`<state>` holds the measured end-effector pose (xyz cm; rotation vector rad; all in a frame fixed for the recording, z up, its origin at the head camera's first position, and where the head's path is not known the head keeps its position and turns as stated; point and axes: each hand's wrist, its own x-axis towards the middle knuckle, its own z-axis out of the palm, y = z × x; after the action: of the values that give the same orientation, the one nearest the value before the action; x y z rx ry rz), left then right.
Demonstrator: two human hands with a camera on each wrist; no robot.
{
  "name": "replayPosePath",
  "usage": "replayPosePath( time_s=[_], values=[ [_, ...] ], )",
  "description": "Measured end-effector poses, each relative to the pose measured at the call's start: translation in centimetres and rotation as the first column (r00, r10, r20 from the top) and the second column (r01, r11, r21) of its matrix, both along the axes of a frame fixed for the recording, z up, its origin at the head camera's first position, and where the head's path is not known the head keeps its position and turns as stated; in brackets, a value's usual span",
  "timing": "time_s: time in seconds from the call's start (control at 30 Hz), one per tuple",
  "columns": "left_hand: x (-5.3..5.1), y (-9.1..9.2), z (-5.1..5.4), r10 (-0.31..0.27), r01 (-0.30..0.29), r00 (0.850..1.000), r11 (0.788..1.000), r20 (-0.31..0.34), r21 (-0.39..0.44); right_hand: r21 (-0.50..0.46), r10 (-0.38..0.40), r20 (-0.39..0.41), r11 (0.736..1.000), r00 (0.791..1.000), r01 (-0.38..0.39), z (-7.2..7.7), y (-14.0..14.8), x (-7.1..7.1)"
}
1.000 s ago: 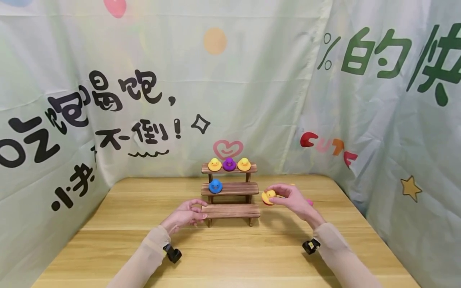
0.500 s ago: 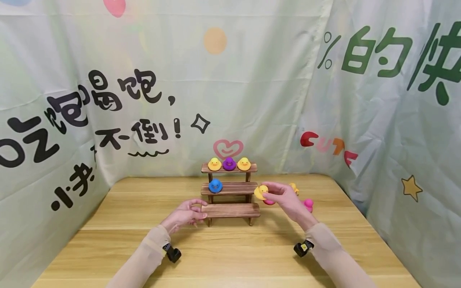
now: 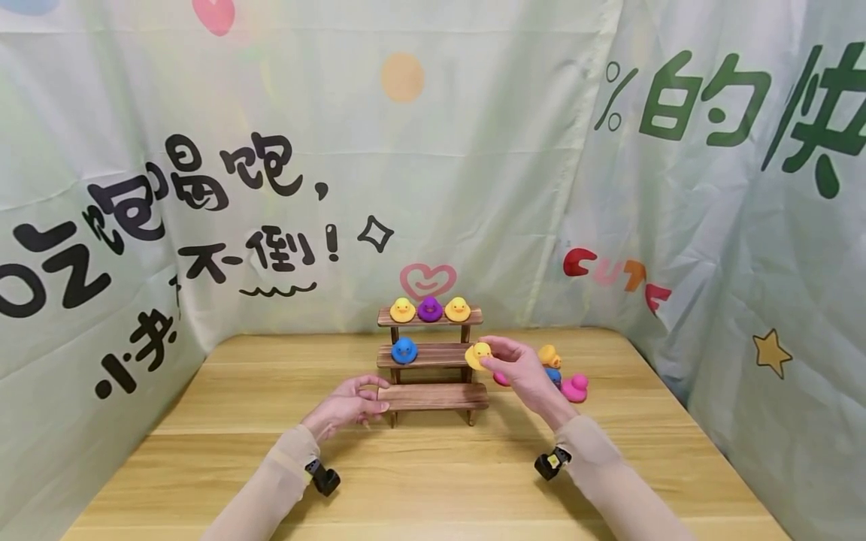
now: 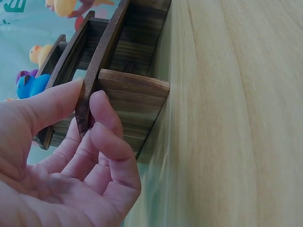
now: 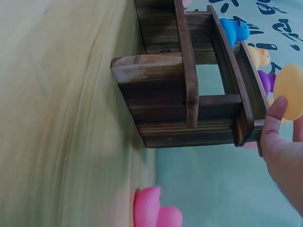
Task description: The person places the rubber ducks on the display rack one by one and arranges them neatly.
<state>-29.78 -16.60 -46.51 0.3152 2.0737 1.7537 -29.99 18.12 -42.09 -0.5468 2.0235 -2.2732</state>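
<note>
A three-tier wooden display stand (image 3: 433, 396) stands on the table. My left hand (image 3: 345, 406) pinches the left end of its lowest shelf, thumb above and fingertips below, as the left wrist view shows. Between the thumb and fingers of my right hand (image 3: 526, 374) is a yellow rubber duck (image 3: 477, 356), held at the right end of the middle shelf. Whether it touches the shelf I cannot tell. A blue rubber duck (image 3: 404, 350) sits at that shelf's left end. Along the top shelf are a yellow duck (image 3: 402, 309), a purple duck (image 3: 429, 309) and another yellow duck (image 3: 458, 309).
Right of the stand lie more ducks: a pink one (image 3: 575, 388), a yellow one (image 3: 550, 356) on its side and a partly hidden blue one (image 3: 553, 376). Another pink duck (image 3: 501, 379) shows below my right hand. A printed curtain (image 3: 473, 188) hangs behind the wooden table (image 3: 433, 481).
My right hand has carried the yellow duck leftward and slightly up to the middle shelf's right end, uncovering the ducks on the right. My left hand has stayed on the lowest shelf.
</note>
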Motion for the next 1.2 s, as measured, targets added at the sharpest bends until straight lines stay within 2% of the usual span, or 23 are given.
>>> replayPosePath(
  time_s=[0.47, 0.7, 0.93, 1.2],
  values=[
    [0.2, 0.1, 0.0, 0.013, -0.013, 1.000, 1.000, -0.011, -0.015, 0.010, 0.020, -0.037, 1.000, 0.999, -0.020, 0.5, -3.1, -1.6],
    [0.2, 0.1, 0.0, 0.018, -0.019, 1.000, 1.000, -0.010, -0.017, 0.066, 0.006, -0.037, 0.998, 0.999, -0.003, 0.6, -3.7, -2.1],
    [0.1, 0.0, -0.1, 0.007, -0.007, 1.000, 1.000, -0.009, -0.016, 0.217, -0.019, -0.066, 0.976, 0.998, 0.033, 1.1, -4.7, -2.4],
    [0.0, 0.0, -0.1, 0.011, -0.012, 1.000, 1.000, -0.004, -0.020, 0.310, -0.015, -0.038, 0.950, 0.999, 0.026, 1.7, -5.5, -2.8]
  ],
)
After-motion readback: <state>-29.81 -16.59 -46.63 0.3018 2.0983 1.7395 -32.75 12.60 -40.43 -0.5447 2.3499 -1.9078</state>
